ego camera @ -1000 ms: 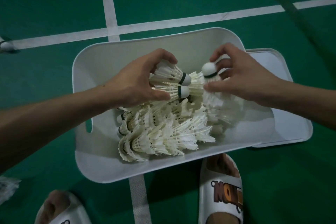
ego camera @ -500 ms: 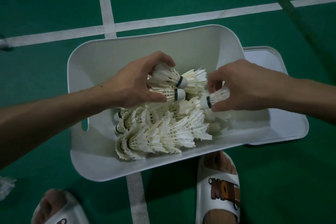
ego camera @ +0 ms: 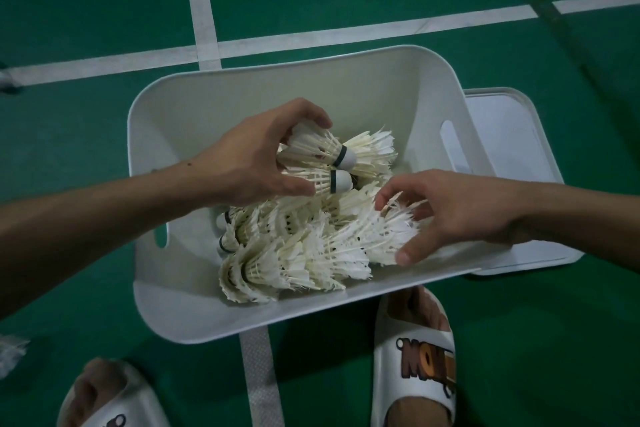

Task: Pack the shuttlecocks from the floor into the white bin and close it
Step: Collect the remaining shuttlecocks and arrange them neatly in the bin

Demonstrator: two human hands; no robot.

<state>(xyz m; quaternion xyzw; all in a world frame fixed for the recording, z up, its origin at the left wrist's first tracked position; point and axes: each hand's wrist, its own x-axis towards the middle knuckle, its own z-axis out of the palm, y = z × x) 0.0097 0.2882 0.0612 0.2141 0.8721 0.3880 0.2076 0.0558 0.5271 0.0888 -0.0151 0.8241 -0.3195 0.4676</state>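
So the green court floor (ego camera: 519, 340) fills most of the view, and the white bin (ego camera: 311, 61) sits open right where two painted lines cross. Its lid (ego camera: 512, 135) lies flat on the floor at the bin's 3 o'clock, tucked partly behind that wall, so closing hasn't started.

Inside, the pile of shuttlecocks (ego camera: 294, 253) is heaped toward the 6 o'clock wall. There's bare bottom showing at 12 and 9 o'clock, so plenty of room left.

The left hand (ego camera: 256, 163) reaches in from 9 o'clock with fingers and thumb curled around two shuttlecocks (ego camera: 318, 163), corks pointing to 3 o'clock. The right hand (ego camera: 460, 208) comes over the 3 o'clock rim, fingers spread and bent over the feathers of a single shuttlecock (ego camera: 388, 232) with the thumb under it, at the pile's 3 o'clock edge.

My read: this is still the loading step, just setting these down. Next both hands need to let go gently so the feathers don't crush, then lift straight up clear of the rim.

One more loose shuttlecock (ego camera: 10, 354) is on the floor at the bin's 8 o'clock, right at the frame edge, so that probably gets grabbed before the lid. The slippers (ego camera: 422, 367) crowd the 6 o'clock side; the floor is open at 12.
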